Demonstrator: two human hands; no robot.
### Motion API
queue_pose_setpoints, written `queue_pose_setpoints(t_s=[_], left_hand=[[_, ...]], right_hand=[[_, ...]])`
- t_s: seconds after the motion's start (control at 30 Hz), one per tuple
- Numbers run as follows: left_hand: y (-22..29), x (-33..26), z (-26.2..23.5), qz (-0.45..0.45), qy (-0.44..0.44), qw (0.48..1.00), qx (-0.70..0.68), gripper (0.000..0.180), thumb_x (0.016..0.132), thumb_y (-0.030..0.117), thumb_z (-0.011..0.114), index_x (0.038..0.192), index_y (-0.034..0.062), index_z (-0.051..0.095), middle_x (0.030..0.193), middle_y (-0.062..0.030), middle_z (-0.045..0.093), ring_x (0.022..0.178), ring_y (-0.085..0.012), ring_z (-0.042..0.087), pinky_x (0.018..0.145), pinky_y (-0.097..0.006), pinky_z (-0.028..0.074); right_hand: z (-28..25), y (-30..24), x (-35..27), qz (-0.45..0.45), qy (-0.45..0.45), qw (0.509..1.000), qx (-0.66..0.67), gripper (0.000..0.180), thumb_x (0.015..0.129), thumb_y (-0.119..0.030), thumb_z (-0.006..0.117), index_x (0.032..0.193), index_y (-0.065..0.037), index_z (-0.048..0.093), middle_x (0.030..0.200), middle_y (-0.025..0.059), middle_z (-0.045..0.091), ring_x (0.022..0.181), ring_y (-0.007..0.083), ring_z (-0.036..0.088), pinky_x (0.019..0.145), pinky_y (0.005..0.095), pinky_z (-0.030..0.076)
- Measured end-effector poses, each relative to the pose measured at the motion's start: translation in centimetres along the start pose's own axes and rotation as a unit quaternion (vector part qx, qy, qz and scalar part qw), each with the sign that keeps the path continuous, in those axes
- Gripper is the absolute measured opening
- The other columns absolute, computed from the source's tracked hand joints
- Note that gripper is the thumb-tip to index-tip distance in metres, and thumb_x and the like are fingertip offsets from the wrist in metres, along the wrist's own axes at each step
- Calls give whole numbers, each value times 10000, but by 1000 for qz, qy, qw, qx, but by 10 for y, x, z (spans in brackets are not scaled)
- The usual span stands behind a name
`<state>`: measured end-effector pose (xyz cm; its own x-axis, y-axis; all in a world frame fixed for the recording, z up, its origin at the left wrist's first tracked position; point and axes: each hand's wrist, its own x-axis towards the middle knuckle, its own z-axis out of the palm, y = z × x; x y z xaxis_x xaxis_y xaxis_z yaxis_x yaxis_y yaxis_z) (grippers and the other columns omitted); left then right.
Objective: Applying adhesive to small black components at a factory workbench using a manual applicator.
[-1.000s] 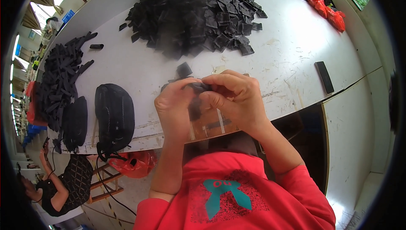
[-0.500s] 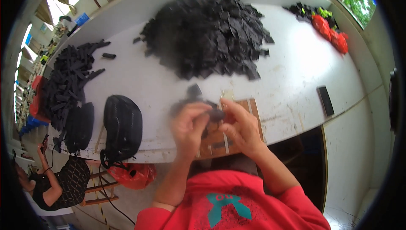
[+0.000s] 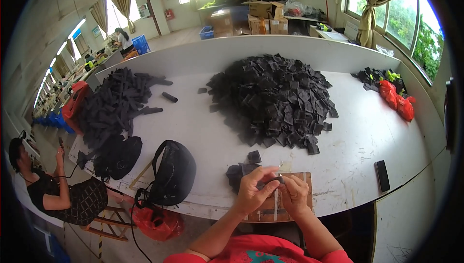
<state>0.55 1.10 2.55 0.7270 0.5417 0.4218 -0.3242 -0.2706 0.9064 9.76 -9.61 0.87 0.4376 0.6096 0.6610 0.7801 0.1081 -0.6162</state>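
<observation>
Both hands meet over a brown wooden board point(image 3: 303, 198) at the table's near edge. Between them is a small piece of black fabric point(image 3: 274, 180), folded or curled and mostly covered by the fingers. My left hand point(image 3: 253, 190) pinches its left end between thumb and fingers. At its right end, the fingers of my right hand point(image 3: 295, 193) close on it. Just left of the board lie several loose black fabric pieces point(image 3: 235, 175), partly behind my left hand. One black square point(image 3: 254, 156) rests a little farther off.
A large heap of black fabric squares point(image 3: 285, 103) covers the table's middle. To the left are a pile of black strips point(image 3: 113, 103) and two black bags point(image 3: 176, 176). A black block point(image 3: 382, 176) and red plastic bags point(image 3: 396, 99) lie right. A seated person point(image 3: 58, 185) holds a phone.
My view has tilted up, so everything sits lower in the picture and more of the room shows. My hands have drawn closer together around the black fabric piece.
</observation>
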Motion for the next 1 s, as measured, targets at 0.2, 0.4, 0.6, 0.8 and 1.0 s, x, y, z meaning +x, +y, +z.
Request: queue_pose_setpoints(t_s=[0.2,0.4,0.6,0.8,1.0], left_hand=[[0,26,-3,117,-59,974,183,120,697,34,644,814,48,617,712,-104,550,666,-258,545,586,-307,444],[3,15,-8,58,-54,994,77,41,764,-14,596,804,-19,604,725,-50,575,648,-96,530,582,-195,421],[-14,13,-2,-6,-26,999,-46,58,785,15,591,827,-23,606,758,-50,564,682,-87,510,622,-187,412],[-13,6,2,-3,3,997,-83,70,789,19,586,839,-24,611,780,-54,558,705,-94,500,646,-187,404],[-8,5,0,26,-21,999,14,79,789,15,583,850,-25,611,804,-52,555,737,-91,499,640,-186,399]], right_hand=[[-7,9,3,133,-37,983,118,195,753,-99,596,915,8,582,660,86,551,619,137,545,539,275,411],[-3,-1,11,82,-26,995,59,135,709,-46,623,836,-8,600,638,95,522,538,221,535,491,293,423],[0,5,11,85,-5,996,41,136,676,-47,654,799,-17,603,627,80,521,524,218,524,472,297,416],[-7,-3,13,39,7,999,14,156,656,-47,664,794,-24,593,623,77,523,523,220,522,469,301,418],[6,7,0,30,51,998,2,171,633,-27,660,790,-34,592,615,74,518,528,225,515,461,307,413]])
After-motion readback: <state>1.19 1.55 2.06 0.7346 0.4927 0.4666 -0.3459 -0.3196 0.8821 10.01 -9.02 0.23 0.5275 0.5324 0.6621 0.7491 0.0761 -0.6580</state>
